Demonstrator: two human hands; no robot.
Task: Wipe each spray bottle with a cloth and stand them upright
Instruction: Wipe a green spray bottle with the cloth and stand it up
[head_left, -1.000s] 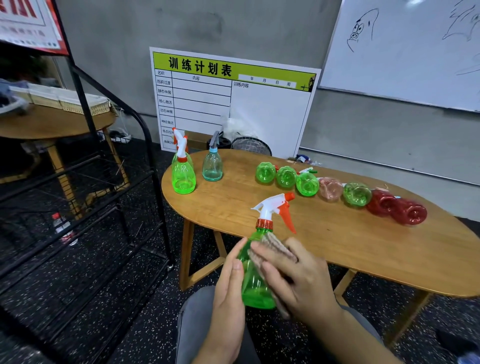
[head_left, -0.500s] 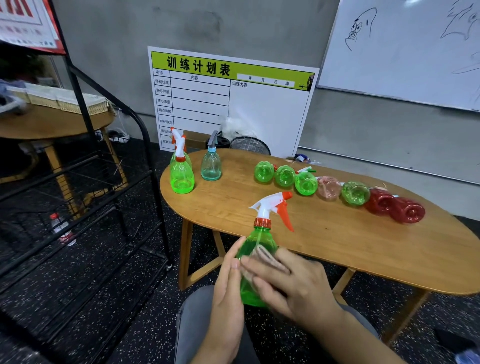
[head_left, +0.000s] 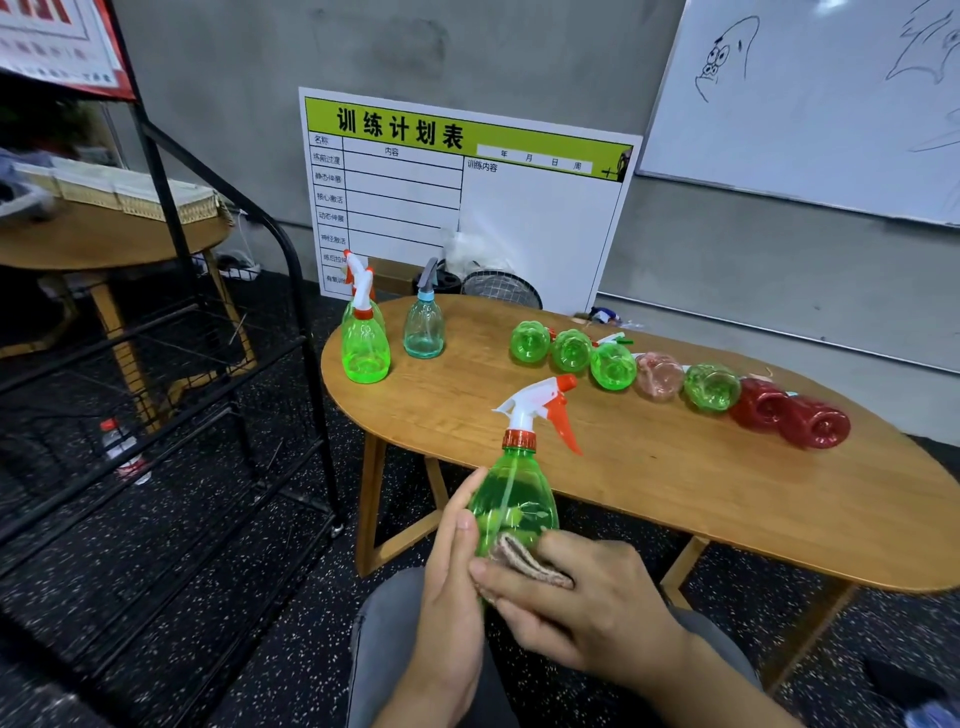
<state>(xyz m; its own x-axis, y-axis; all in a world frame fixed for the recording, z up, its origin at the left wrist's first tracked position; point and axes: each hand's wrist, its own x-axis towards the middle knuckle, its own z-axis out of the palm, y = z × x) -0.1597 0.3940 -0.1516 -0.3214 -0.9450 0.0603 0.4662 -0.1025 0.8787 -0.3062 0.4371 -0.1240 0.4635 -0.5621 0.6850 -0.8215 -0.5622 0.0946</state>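
Green bottle (head_left: 511, 506) held off the table (head_left: 675, 478) edge, above lap.

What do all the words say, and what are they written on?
"训练计划表": green header of the schedule board against the wall.
"名称", "内容", "训练内容", "年 月 日 周": same board, below the header.
Lower row labels on the board's left: too blurred to be sure.
Red poster, top left: blurred, unreadable.
Whiteboard: drawings only.
Spray bottles: no labels visible.
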